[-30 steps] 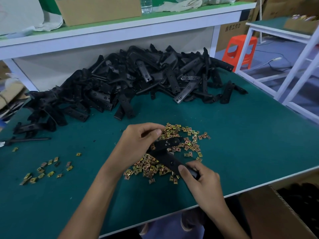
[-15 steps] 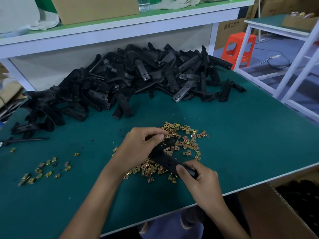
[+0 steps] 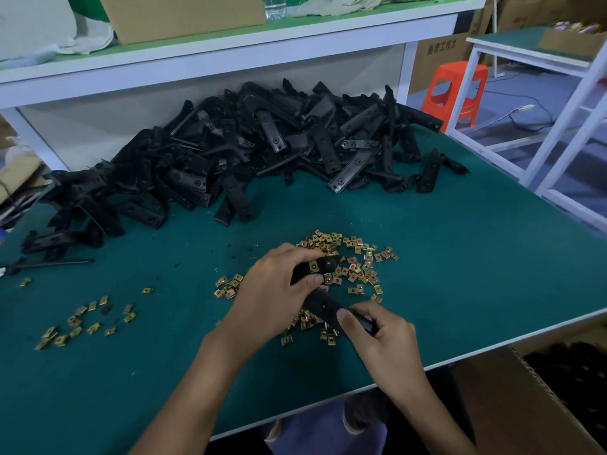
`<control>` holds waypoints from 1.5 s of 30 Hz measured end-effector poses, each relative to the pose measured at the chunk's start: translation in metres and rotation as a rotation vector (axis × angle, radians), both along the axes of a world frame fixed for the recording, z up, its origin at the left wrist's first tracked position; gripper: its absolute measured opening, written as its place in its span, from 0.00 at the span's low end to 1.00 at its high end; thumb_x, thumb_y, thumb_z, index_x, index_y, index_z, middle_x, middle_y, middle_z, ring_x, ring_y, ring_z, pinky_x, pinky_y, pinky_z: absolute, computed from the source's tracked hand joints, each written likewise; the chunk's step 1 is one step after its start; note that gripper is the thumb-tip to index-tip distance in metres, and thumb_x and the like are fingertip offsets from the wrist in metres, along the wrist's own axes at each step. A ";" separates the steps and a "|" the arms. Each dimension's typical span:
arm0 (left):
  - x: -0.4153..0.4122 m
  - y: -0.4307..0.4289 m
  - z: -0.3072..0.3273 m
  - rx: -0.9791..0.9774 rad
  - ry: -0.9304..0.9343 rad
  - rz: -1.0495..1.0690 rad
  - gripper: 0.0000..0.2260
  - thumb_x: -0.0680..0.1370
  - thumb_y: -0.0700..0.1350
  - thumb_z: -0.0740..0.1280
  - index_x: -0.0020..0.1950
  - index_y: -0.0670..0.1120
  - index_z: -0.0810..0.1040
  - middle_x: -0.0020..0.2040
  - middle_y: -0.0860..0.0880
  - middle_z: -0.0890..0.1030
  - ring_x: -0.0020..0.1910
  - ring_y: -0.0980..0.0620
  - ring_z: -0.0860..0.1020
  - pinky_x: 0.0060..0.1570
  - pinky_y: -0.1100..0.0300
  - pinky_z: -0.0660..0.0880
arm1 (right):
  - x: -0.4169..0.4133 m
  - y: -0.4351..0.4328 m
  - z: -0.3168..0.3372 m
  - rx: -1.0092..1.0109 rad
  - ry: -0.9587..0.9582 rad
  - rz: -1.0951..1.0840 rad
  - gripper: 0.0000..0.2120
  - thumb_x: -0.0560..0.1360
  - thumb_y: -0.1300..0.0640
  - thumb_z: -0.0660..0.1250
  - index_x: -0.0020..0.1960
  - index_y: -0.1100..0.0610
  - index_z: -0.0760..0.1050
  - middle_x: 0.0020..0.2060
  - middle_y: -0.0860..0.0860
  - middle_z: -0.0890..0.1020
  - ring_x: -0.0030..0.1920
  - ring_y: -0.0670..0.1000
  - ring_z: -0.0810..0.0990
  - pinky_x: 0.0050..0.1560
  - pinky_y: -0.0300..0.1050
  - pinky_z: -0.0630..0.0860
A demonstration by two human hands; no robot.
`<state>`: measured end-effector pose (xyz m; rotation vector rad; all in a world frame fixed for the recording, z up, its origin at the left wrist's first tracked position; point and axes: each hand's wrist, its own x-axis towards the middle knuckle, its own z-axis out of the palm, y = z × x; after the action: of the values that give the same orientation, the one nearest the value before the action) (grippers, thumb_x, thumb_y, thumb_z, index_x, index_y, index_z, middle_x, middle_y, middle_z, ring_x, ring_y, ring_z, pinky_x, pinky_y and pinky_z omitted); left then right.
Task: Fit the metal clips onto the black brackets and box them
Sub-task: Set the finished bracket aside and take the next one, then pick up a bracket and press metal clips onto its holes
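Left hand [image 3: 272, 300]: gripping the bracket's [image 3: 323, 305] far end, beside a clip [image 3: 313, 266].
Right hand [image 3: 377, 336]: gripping its near end.
Clips [image 3: 358, 257]: lying scattered under both hands.

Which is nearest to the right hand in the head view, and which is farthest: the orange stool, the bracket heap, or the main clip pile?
1. Main clip pile, just beside and under the right hand.
2. Bracket heap, farther back and mostly to the left.
3. Orange stool, farthest back, off to the right.
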<state>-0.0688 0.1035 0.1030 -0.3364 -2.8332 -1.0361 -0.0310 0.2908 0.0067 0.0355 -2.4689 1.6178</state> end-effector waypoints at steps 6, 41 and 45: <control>0.003 0.001 0.001 -0.006 0.032 0.001 0.15 0.80 0.51 0.70 0.66 0.56 0.79 0.58 0.59 0.79 0.59 0.58 0.75 0.61 0.55 0.72 | 0.000 0.000 0.000 -0.015 -0.009 0.001 0.08 0.77 0.48 0.73 0.41 0.48 0.81 0.31 0.44 0.80 0.31 0.43 0.75 0.31 0.32 0.66; -0.010 0.016 -0.035 0.096 -0.177 0.046 0.07 0.80 0.53 0.68 0.57 0.63 0.80 0.56 0.66 0.80 0.54 0.67 0.77 0.53 0.61 0.74 | 0.087 0.165 0.004 0.067 -0.118 -0.516 0.18 0.77 0.41 0.64 0.65 0.43 0.75 0.52 0.30 0.80 0.51 0.31 0.78 0.51 0.31 0.74; -0.048 -0.033 -0.047 0.076 -0.090 0.325 0.11 0.80 0.44 0.69 0.62 0.46 0.81 0.59 0.50 0.83 0.61 0.52 0.79 0.59 0.63 0.69 | 0.039 0.072 0.017 0.062 0.010 -0.214 0.10 0.79 0.48 0.68 0.59 0.38 0.76 0.49 0.35 0.82 0.46 0.34 0.80 0.46 0.23 0.69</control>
<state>-0.1163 0.0703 0.0559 0.1775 -2.7850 -1.1058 0.0075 0.3624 0.0234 -0.2042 -2.4194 1.4493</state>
